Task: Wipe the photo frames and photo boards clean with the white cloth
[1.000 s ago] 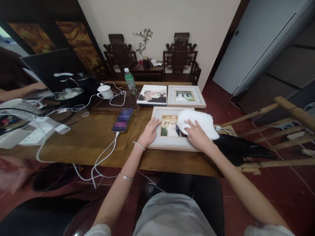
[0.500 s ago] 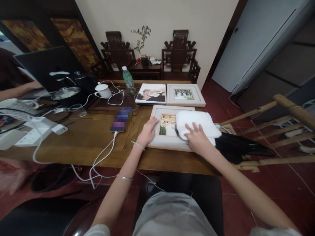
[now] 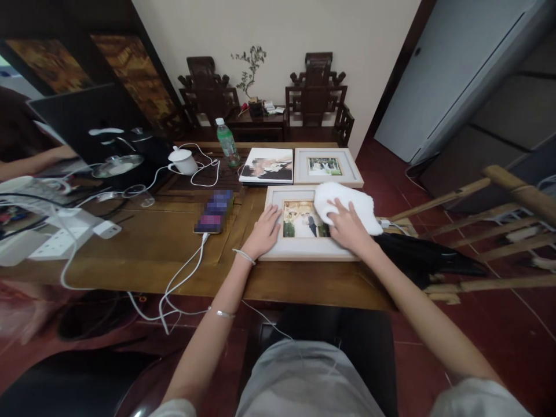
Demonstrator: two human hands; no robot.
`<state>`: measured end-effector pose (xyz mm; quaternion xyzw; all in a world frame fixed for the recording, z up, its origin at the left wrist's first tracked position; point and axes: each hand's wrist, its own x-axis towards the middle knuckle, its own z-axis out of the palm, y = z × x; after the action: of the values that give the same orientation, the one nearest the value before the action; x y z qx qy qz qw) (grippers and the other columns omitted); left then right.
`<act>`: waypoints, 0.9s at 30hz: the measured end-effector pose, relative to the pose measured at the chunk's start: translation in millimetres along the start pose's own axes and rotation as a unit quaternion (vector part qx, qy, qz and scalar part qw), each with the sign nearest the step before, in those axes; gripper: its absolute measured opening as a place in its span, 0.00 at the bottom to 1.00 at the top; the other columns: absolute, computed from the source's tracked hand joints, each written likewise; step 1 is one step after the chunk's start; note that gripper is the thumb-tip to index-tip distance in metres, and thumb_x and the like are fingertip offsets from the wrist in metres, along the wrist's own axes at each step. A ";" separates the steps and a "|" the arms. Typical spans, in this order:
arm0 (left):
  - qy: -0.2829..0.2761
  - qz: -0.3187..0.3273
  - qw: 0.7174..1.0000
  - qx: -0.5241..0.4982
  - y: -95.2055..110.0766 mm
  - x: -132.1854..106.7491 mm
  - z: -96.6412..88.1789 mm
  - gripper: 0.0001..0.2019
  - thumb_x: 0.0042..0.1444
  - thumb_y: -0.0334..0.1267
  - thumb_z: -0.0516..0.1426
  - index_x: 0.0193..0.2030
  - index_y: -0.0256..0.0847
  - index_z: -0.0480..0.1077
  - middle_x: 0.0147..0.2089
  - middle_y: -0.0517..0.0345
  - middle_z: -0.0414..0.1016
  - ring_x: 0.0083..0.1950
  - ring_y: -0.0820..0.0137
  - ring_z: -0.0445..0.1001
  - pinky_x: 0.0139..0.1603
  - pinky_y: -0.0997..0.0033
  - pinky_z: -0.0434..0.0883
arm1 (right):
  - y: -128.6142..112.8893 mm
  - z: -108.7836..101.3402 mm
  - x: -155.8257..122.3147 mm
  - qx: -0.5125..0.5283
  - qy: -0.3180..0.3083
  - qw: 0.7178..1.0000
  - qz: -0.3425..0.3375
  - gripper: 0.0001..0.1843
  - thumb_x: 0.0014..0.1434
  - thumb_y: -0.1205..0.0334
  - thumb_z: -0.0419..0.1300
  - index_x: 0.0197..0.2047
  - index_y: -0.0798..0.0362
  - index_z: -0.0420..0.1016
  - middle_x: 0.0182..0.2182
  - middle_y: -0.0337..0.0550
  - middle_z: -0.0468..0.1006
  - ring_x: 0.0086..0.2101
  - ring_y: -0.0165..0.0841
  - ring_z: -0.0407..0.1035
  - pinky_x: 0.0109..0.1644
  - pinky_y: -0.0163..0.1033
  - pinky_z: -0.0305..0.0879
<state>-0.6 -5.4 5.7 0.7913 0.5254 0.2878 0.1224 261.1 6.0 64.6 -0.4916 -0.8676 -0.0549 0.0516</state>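
A picture frame [image 3: 273, 250] with a pale wood edge, a white mat and a photo of a couple lies flat near the table's front edge. My left hand [image 3: 264, 231] rests on its left side, fingers stretched over the border. On the frame's right part, my right hand [image 3: 346, 223] presses a folded white towel [image 3: 358, 204], its fingers spread over the cloth and gripping it. The towel covers the frame's upper right corner and overhangs its right side. The photo's right edge is partly hidden by my right hand and the towel.
Behind lie another framed photo [image 3: 350, 168] and a stacked photo panel [image 3: 269, 162]. Further left are a green-labelled bottle [image 3: 227, 142], a lidded white cup [image 3: 183, 161], a charging phone [image 3: 214, 213] and a power strip [image 3: 61, 237]. A co-worker's arm [image 3: 39, 162] is beside a laptop [image 3: 82, 119].
My right hand and the towel have moved up and slightly left over the frame, uncovering more of the photo and the lower right border. My left hand stays nearly in place.
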 end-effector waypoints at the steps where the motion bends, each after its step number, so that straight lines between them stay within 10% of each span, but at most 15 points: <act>1: -0.001 0.003 1.000 -0.003 -0.6 0.2 0.1 0.22 0.64 0.36 0.45 0.63 0.34 0.59 0.68 0.42 0.56 0.72 0.59 0.47 0.67 0.45 0.53 | 7.5 1.6 9.5 -0.006 0.010 1.000 0.000 0.24 0.51 0.74 0.50 0.51 0.64 0.72 0.64 0.60 0.58 0.64 0.52 0.45 0.64 0.62 0.43; 6: 0.020 0.023 0.999 -0.018 -5.3 2.6 0.4 0.21 0.63 0.34 0.45 0.62 0.33 0.60 0.66 0.40 0.60 0.71 0.59 0.50 0.68 0.48 0.53 | 16.9 6.0 24.0 -0.045 0.009 0.998 -0.034 0.22 0.53 0.74 0.50 0.52 0.63 0.71 0.61 0.63 0.62 0.63 0.51 0.50 0.62 0.62 0.43; 18: 0.028 0.020 0.999 0.023 -2.5 1.4 1.7 0.21 0.63 0.38 0.46 0.60 0.33 0.62 0.65 0.41 0.61 0.70 0.57 0.53 0.68 0.49 0.53 | -61.4 -38.4 -77.7 0.021 -0.072 0.987 -0.143 0.21 0.52 0.77 0.51 0.48 0.60 0.73 0.59 0.63 0.66 0.61 0.49 0.55 0.63 0.58 0.50; 27: 0.020 0.040 0.999 0.024 -4.8 0.8 -0.6 0.20 0.64 0.38 0.46 0.59 0.34 0.63 0.65 0.41 0.61 0.70 0.58 0.52 0.68 0.49 0.55 | -0.8 -4.3 9.4 -0.013 -0.011 1.000 -0.023 0.27 0.48 0.86 0.44 0.44 0.59 0.75 0.69 0.51 0.43 0.65 0.59 0.34 0.59 0.75 0.43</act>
<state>-4.4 -2.7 4.1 0.8085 0.5025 0.2953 0.0815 255.7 12.9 70.1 -0.4727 -0.8784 -0.0622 0.0343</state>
